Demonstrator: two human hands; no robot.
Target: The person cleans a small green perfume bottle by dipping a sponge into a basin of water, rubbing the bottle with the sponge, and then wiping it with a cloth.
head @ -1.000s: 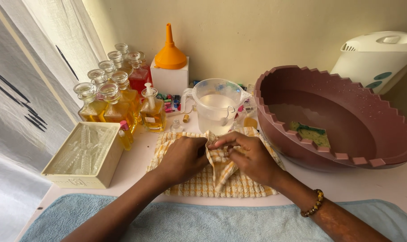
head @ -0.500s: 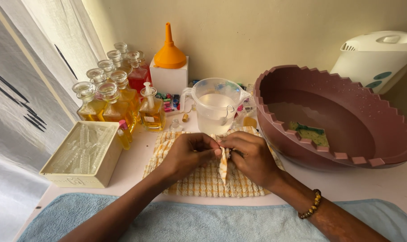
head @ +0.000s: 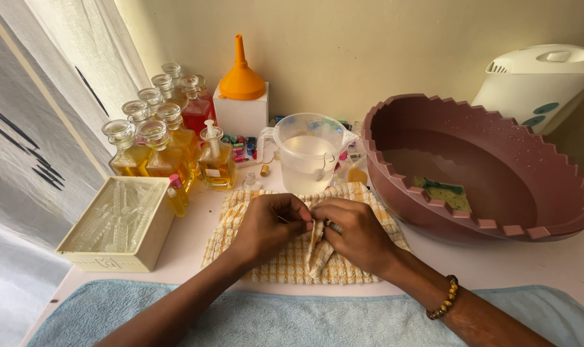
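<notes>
Head view: both hands meet over one yellow checked cloth (head: pixel 285 263) that lies flat on the white table (head: pixel 536 266). The left hand (head: pixel 266 228) is curled nearly closed, its fingertips pinching something small that I cannot make out. The right hand (head: pixel 356 234) is closed round a bunched fold of the same cloth, which stands up between the two hands; this wrist wears one beaded bracelet (head: pixel 445 299).

Just beyond the hands stands one clear plastic jug (head: pixel 308 153) holding clear liquid. Beyond the right hand, and to its right, sits one large maroon basin (head: pixel 478 170) with a notched rim, holding water and one green-and-yellow sponge (head: pixel 443 193). One white appliance (head: pixel 542 80) stands behind the basin.

Beyond the left hand are about eight glass stopper bottles (head: pixel 163 138), most with yellow liquid and one with red. One orange funnel (head: pixel 240 67) rests upside down on one white box (head: pixel 242 115). To the left of the left hand is one cream box of small clear vials (head: pixel 118 222). One blue towel (head: pixel 266 318) lies under both forearms.
</notes>
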